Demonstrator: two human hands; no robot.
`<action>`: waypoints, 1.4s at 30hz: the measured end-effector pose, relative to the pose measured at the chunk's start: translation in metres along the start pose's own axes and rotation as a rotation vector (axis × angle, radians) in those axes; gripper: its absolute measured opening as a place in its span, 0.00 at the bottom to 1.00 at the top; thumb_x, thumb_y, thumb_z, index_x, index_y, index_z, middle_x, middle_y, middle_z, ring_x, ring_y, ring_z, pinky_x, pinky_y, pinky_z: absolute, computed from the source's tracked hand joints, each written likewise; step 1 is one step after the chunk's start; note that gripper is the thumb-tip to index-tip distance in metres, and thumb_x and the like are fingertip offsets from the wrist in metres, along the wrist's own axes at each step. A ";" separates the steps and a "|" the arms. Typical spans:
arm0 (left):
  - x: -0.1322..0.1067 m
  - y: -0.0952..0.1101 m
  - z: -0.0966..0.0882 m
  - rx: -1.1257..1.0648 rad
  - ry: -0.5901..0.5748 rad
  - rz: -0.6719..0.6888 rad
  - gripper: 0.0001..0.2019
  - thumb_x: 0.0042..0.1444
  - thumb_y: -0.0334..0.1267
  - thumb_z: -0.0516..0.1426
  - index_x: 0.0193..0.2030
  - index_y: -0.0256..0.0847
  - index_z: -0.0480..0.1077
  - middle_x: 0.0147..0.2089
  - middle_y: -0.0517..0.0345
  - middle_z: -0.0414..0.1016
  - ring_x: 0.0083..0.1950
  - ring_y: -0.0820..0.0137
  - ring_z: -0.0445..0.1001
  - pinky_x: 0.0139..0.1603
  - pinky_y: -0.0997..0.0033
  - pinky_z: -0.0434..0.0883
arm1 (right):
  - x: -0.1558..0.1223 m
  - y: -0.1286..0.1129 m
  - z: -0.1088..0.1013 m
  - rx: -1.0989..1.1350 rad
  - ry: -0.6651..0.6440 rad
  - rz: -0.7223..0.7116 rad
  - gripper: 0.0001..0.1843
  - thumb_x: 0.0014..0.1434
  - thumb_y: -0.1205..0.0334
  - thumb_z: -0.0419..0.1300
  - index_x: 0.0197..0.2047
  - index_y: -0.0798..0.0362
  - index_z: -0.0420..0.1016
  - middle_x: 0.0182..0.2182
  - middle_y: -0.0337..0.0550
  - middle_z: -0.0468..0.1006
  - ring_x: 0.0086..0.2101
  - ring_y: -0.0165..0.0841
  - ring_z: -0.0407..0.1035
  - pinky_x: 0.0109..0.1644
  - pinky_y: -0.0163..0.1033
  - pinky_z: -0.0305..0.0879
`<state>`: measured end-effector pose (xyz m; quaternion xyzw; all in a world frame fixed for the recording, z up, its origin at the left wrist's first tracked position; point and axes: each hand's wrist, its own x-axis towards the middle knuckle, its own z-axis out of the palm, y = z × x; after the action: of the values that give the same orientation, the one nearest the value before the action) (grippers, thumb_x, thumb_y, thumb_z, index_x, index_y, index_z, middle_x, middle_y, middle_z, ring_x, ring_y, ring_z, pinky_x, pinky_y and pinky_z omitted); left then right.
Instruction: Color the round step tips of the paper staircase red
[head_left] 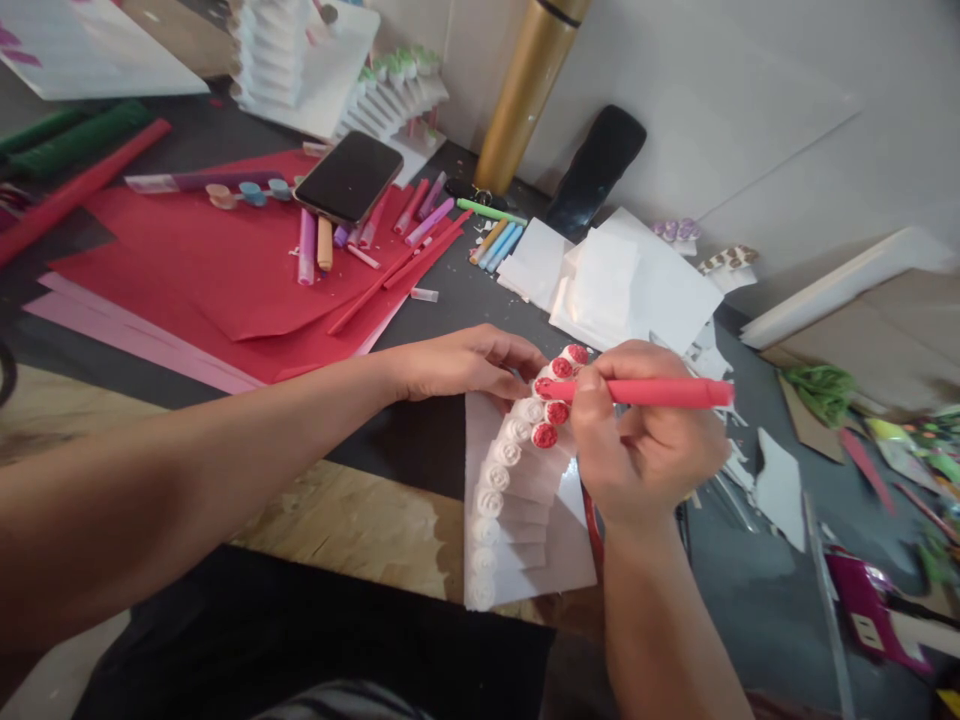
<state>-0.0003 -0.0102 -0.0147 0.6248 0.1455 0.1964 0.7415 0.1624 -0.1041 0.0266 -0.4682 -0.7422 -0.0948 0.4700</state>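
Observation:
My right hand grips a red felt-tip marker, its tip on one of the small white rosettes. Those rosettes form a curved row along a stepped white piece on a white board. Several rosettes at the far end have red tops; the nearer ones are plain white. My left hand curls its fingers round the far end of the row, beside the marker tip. Some of its fingertips are hidden behind the rosettes.
Red paper sheets lie at left under a phone and several marker pieces. Behind stand a gold bottle and a black case. White sheets lie ahead; paper scraps and a magenta tool lie at right.

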 end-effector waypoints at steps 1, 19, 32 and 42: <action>0.000 0.000 0.000 0.002 0.001 -0.002 0.14 0.54 0.32 0.61 0.47 0.36 0.76 0.44 0.54 0.79 0.41 0.70 0.75 0.45 0.72 0.72 | 0.000 0.000 0.000 0.012 0.021 -0.004 0.02 0.57 0.67 0.59 0.34 0.50 0.71 0.27 0.36 0.76 0.30 0.31 0.72 0.35 0.41 0.68; -0.001 -0.001 0.000 0.006 0.002 0.000 0.14 0.54 0.32 0.61 0.48 0.37 0.77 0.45 0.53 0.79 0.42 0.69 0.76 0.46 0.70 0.72 | 0.000 0.004 0.002 0.079 0.097 0.063 0.04 0.58 0.68 0.59 0.33 0.50 0.73 0.27 0.34 0.76 0.28 0.29 0.71 0.33 0.39 0.68; 0.000 -0.001 0.000 -0.004 0.005 -0.002 0.14 0.53 0.31 0.61 0.47 0.36 0.77 0.44 0.54 0.79 0.41 0.71 0.76 0.43 0.73 0.72 | 0.001 0.005 0.005 0.125 0.064 -0.076 0.06 0.53 0.72 0.60 0.34 0.52 0.73 0.24 0.35 0.73 0.28 0.30 0.71 0.38 0.44 0.70; 0.000 -0.001 0.000 0.001 0.021 -0.010 0.15 0.52 0.32 0.62 0.48 0.36 0.77 0.44 0.52 0.80 0.41 0.70 0.77 0.44 0.70 0.73 | 0.000 0.006 0.007 0.101 0.156 -0.025 0.03 0.56 0.69 0.59 0.33 0.51 0.72 0.23 0.34 0.70 0.27 0.29 0.69 0.31 0.38 0.66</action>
<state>-0.0006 -0.0105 -0.0158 0.6225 0.1565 0.1991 0.7405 0.1631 -0.0971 0.0209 -0.4260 -0.7130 -0.0991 0.5481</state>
